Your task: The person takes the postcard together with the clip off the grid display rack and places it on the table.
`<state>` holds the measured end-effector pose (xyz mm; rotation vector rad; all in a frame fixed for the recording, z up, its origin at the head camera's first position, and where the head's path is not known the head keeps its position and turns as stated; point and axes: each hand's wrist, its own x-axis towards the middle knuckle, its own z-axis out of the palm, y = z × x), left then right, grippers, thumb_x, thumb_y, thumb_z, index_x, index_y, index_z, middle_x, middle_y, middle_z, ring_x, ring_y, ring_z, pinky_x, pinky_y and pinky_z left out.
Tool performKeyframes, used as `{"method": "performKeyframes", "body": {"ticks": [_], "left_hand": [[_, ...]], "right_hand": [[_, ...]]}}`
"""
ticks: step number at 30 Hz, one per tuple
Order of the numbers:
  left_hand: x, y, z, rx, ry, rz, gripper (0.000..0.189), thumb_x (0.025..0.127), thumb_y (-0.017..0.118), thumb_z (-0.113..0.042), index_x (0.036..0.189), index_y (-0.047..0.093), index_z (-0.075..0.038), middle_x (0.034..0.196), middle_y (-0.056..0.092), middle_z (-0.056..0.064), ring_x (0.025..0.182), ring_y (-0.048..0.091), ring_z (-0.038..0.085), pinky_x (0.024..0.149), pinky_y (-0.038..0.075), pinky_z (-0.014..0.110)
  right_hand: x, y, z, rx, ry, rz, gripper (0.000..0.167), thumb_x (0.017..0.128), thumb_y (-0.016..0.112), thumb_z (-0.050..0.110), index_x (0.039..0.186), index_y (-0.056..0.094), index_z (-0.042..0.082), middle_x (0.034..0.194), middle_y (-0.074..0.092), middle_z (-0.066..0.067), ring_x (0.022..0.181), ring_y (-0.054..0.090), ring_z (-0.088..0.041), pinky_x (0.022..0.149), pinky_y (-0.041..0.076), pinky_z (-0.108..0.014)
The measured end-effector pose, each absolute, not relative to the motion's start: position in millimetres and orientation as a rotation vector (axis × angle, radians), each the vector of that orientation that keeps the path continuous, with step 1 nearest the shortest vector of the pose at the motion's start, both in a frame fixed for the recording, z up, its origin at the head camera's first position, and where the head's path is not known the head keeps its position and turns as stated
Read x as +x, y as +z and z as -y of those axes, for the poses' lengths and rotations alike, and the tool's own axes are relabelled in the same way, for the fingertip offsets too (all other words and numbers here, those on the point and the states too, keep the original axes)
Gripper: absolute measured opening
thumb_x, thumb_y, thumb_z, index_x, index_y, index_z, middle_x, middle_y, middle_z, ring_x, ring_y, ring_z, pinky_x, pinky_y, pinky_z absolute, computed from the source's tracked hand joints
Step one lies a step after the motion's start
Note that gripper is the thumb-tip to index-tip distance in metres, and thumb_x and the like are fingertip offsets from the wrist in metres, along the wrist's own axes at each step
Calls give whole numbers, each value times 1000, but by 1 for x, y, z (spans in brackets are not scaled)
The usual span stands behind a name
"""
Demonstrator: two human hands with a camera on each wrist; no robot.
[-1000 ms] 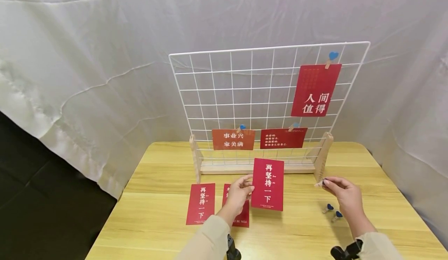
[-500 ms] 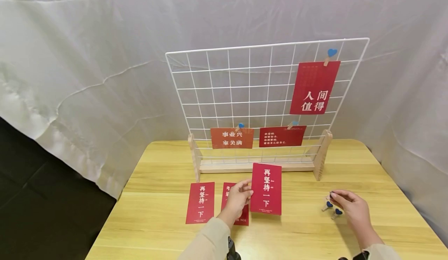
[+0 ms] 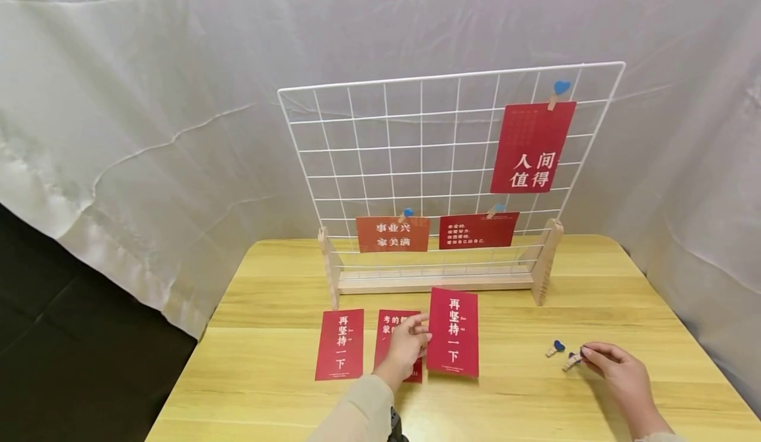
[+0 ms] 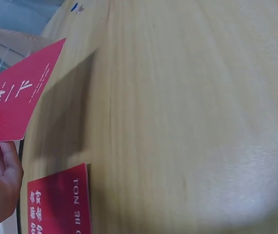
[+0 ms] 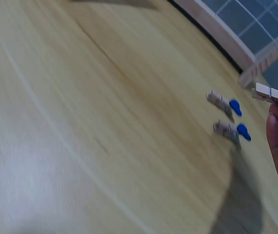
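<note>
In the head view my left hand [image 3: 405, 351] pinches the left edge of a red card [image 3: 454, 333] with white characters, raised above the table before the rack. The left wrist view shows its thumb on the card's face and its fingers behind. At the right, my right hand [image 3: 621, 377] holds a small wooden clothespin [image 5: 269, 93] with a blue heart between thumb and fingertips. Just left of that hand lie two similar clothespins [image 5: 220, 101] on the wood. Under my left hand is another red card [image 3: 389, 330], partly covered.
One more red card [image 3: 340, 345] lies on the table [image 3: 267, 356] at the left. Behind stands a white wire grid [image 3: 404, 158] on a wooden base [image 3: 436, 285]. Pinned to it are an orange card [image 3: 392, 234], a dark red card [image 3: 478, 230] and a tall red card [image 3: 532, 148].
My left hand has lowered the card slightly. My right hand has come down and toward me with the clothespin, close beside the two on the table.
</note>
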<state>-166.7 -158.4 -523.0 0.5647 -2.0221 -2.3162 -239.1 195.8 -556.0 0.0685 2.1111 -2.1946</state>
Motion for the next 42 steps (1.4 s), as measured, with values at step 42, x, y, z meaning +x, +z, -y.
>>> {"method": "performKeyframes", "body": {"ticks": [42], "left_hand": [[-168, -551, 144, 664, -2104, 2245, 34, 74, 48, 16, 105, 55, 3, 77, 54, 6, 64, 54, 14, 52, 50, 26]], "right_hand": [[-224, -544, -207, 69, -1133, -2767, 39, 75, 64, 31, 92, 64, -4, 87, 63, -13, 64, 45, 7, 53, 44, -18]]}}
